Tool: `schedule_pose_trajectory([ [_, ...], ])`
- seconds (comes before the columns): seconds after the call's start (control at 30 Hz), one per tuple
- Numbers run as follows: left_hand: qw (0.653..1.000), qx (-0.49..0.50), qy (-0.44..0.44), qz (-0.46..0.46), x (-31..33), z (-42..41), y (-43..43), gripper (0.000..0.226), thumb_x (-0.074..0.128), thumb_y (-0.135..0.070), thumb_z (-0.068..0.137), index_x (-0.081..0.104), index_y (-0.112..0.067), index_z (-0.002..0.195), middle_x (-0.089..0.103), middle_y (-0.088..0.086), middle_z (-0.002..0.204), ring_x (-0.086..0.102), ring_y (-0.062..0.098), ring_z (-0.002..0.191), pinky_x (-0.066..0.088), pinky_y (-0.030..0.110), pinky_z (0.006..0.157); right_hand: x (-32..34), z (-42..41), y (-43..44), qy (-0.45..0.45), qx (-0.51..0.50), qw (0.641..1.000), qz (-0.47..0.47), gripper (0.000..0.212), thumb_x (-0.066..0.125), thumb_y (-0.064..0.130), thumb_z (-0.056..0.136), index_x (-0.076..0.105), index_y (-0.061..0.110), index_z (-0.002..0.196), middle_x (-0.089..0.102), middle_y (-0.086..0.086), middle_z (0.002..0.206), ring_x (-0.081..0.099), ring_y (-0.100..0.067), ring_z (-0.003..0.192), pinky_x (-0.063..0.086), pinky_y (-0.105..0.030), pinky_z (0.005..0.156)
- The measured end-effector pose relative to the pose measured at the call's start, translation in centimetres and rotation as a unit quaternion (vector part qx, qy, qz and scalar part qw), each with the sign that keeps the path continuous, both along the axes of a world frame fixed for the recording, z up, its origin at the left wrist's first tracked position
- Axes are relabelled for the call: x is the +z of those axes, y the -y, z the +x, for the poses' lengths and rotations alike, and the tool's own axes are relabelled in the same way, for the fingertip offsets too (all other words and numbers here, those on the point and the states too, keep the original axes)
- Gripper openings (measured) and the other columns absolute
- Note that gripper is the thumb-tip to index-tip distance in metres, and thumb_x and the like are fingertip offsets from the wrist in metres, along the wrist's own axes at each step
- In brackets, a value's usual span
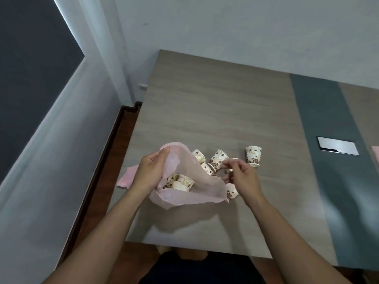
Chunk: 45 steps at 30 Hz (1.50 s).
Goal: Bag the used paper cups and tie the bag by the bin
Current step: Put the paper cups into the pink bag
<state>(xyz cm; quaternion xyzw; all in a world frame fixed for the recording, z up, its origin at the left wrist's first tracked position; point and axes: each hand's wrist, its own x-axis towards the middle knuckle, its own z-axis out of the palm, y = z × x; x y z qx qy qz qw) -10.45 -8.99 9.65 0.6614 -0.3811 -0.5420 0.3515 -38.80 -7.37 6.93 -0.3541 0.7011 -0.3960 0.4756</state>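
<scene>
A thin pink plastic bag (196, 185) lies open on the wooden table (205, 111). My left hand (150, 173) grips its left rim and holds the mouth open. Two paper cups (183, 182) with a coffee-bean print lie inside. My right hand (243, 177) hovers at the bag's right edge, fingers curled, pinching the rim of a cup (229, 169) that the hand mostly hides. Behind the bag lie more cups, one tilted (217, 160) and one on its side (198, 155). Another cup (253, 155) stands upside down to the right. One cup (231, 191) sits under my right wrist.
A grey strip (328, 160) runs down the table with a silver flat cover plate (337, 148) on it. A pink scrap (128, 177) hangs over the table's left edge. Wall and dark skirting lie left. A pink item (376, 152) shows at the right frame edge.
</scene>
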Motion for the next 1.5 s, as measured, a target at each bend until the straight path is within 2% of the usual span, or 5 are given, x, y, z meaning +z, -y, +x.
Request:
schedule_pose_trajectory([
  [0.17, 1.0, -0.003, 0.007, 0.003, -0.1, 0.5, -0.3, 0.046, 0.056, -0.059, 0.107, 0.083, -0.023, 0.102, 0.066, 0.008, 0.087, 0.062, 0.024, 0.082, 0.047, 0.037, 0.077, -6.5, -4.8, -0.7, -0.15, 0.019, 0.979, 0.136, 0.021, 0.063, 0.029, 0.104, 0.066, 0.012, 0.115, 0.076, -0.018, 0.12, 0.078, -0.031, 0.092, 0.066, -0.058, 0.086],
  [0.4, 0.998, 0.059, 0.032, 0.004, 0.0, 1.2, -2.6, 0.057, 0.054, -0.062, 0.109, 0.081, -0.014, 0.096, 0.081, 0.011, 0.086, 0.076, 0.022, 0.086, 0.061, 0.045, 0.082, -11.2, -7.3, -4.4, -0.266, 0.092, 0.946, 0.162, 0.068, 0.073, 0.017, 0.102, 0.042, 0.003, 0.161, 0.036, -0.021, 0.167, 0.047, -0.038, 0.151, 0.033, -0.041, 0.125],
  [0.87, 0.999, 0.034, 0.039, -0.001, -0.3, 1.2, -3.1, 0.063, 0.048, -0.052, 0.116, 0.08, 0.002, 0.103, 0.078, 0.032, 0.102, 0.074, 0.022, 0.082, 0.058, 0.026, 0.067, -11.3, -4.8, -5.0, -0.228, -0.049, 0.968, 0.093, 0.033, 0.064, 0.036, 0.107, 0.075, 0.009, 0.093, 0.078, -0.011, 0.085, 0.074, -0.037, 0.092, 0.049, -0.037, 0.08],
  [1.23, 1.0, 0.015, 0.021, -0.017, -0.5, -1.1, -1.7, 0.063, 0.047, -0.054, 0.115, 0.068, -0.007, 0.079, 0.07, 0.021, 0.074, 0.069, 0.026, 0.076, 0.054, 0.036, 0.076, -0.5, 4.2, -3.4, 0.185, 0.097, 0.978, -0.012, 0.023, 0.065, 0.016, 0.109, 0.073, -0.004, 0.099, 0.078, -0.018, 0.091, 0.077, -0.024, 0.083, 0.066, -0.034, 0.091],
  [1.5, 0.998, 0.053, 0.005, -0.044, 0.4, -2.1, -1.6, 0.068, 0.05, -0.055, 0.114, 0.048, -0.006, 0.066, 0.043, 0.013, 0.059, 0.048, 0.025, 0.062, 0.041, 0.035, 0.063, -2.3, 11.5, -3.4, -0.164, 0.408, 0.898, -0.025, 0.029, 0.059, 0.038, 0.102, 0.081, 0.022, 0.113, 0.082, 0.001, 0.112, 0.073, -0.018, 0.099, 0.057, -0.036, 0.092],
])
